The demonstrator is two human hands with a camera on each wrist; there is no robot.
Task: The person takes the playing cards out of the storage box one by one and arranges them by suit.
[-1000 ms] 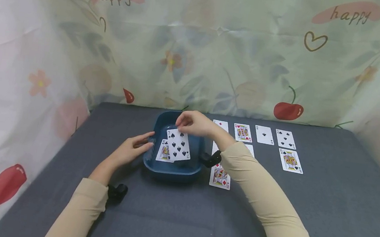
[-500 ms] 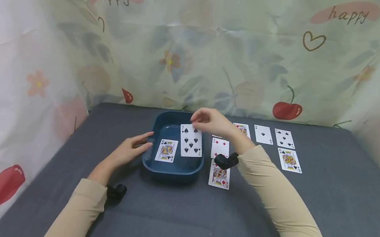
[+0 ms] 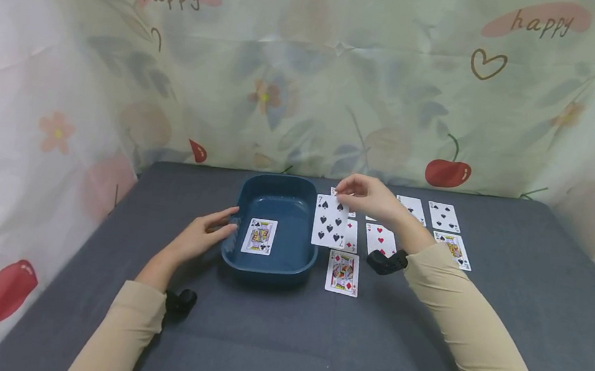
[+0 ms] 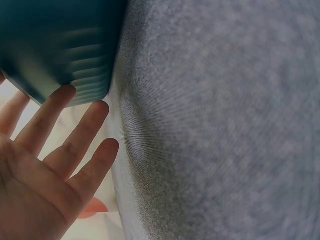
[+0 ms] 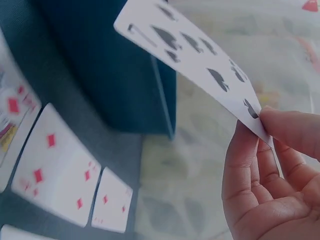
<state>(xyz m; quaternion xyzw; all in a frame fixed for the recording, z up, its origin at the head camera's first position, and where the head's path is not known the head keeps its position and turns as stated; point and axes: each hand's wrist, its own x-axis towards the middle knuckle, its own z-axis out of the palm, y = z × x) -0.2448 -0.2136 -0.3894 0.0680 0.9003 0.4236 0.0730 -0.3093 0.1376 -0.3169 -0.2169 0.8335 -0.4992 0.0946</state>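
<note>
My right hand (image 3: 369, 196) pinches the top edge of a seven of spades (image 3: 329, 222), raised just past the right rim of a blue plastic bin (image 3: 263, 272). In the right wrist view the seven of spades (image 5: 200, 60) stands tilted between thumb and fingertips. One black-suited king card (image 3: 259, 236) lies face up on the bin's floor. My left hand (image 3: 203, 236) is at the bin's left side with fingers extended; in the left wrist view its fingers (image 4: 82, 135) are spread by the ribbed outer wall.
Right of the bin, face-up cards lie in columns: a king of diamonds (image 3: 343, 274), a diamond card partly covered from view, a heart card (image 3: 381, 239), a spade number card (image 3: 444, 217) and another king (image 3: 453, 248). A patterned curtain (image 3: 332, 90) hangs behind the grey tabletop (image 3: 264, 350).
My right hand has carried the seven of spades rightward out of the bin to above the diamond cards. The king inside is now fully uncovered. My left hand has stayed put.
</note>
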